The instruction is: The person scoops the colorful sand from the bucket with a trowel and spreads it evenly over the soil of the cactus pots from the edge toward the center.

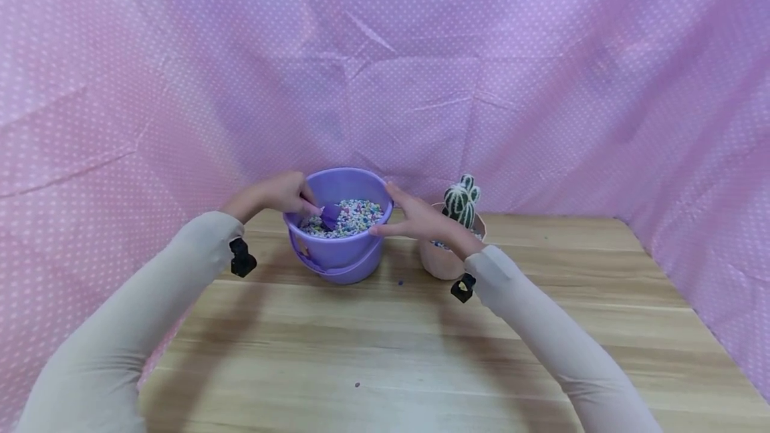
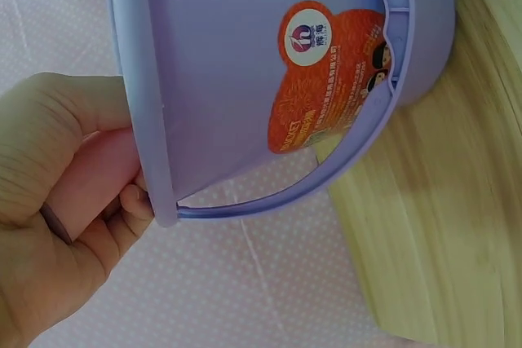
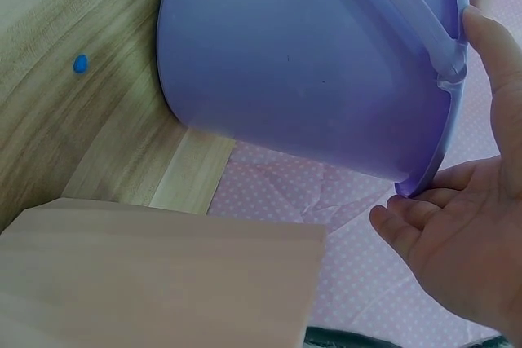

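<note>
A purple bucket (image 1: 337, 256), upright on the table, holds a bed of small multicoloured pellets (image 1: 355, 216). My left hand (image 1: 287, 192) reaches over its left rim and grips the pink handle (image 2: 102, 177) of a small purple scoop (image 1: 330, 215). The scoop's blade dips into the pellets; the bucket wall hides it in the left wrist view. On the opposite side, my right hand (image 1: 418, 216) rests against the bucket's rim, thumb and fingers spread apart. Partly behind the right wrist stands a pale pink pot (image 1: 439, 260) with a knitted green-and-white cactus (image 1: 460, 204).
A blue pellet (image 3: 81, 63) lies on the wooden table (image 1: 337, 339) between bucket and pot. Another dark pellet (image 1: 357, 385) is nearer the front. Pink dotted cloth (image 1: 421, 79) hangs behind and at both sides. The bucket's handle (image 2: 277, 199) hangs down.
</note>
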### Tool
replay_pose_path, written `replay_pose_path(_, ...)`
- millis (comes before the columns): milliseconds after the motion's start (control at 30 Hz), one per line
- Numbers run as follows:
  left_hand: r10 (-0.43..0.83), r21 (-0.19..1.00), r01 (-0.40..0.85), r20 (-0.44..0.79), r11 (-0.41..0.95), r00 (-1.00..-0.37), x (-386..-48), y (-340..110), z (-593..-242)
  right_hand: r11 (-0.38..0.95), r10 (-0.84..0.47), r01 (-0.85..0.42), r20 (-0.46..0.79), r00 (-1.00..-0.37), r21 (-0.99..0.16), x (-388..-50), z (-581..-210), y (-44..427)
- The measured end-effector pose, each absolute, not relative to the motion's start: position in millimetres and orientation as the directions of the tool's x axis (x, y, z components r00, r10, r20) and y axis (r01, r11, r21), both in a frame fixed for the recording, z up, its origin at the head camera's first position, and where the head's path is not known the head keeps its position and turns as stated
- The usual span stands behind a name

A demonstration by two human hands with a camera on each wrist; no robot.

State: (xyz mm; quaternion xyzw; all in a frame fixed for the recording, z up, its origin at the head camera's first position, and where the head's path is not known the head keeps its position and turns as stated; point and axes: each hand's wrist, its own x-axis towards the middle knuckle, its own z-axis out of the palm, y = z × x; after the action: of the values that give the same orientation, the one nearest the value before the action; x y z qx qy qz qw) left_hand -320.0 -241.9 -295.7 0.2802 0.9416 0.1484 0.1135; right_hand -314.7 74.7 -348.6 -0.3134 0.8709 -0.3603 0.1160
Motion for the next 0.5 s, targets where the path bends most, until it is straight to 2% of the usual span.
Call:
replay_pose_path(200, 0.547, 0.394, 0.465, -0.124, 0.793, -0.828, -317.3, -244.4, -297.2, 0.541, -0.629, -0.461, 0.025, -0.777, -0.703, -313.9, -348.4, 73.1)
replay_pose_path(500, 0.47, 0.508, 0.336, -0.159, 0.793, -0.868, -312.6, -252.0, -294.2, 0.536, -0.635, -0.461, 0.023, -0.772, -0.707, -312.9, -349.2, 75.4)
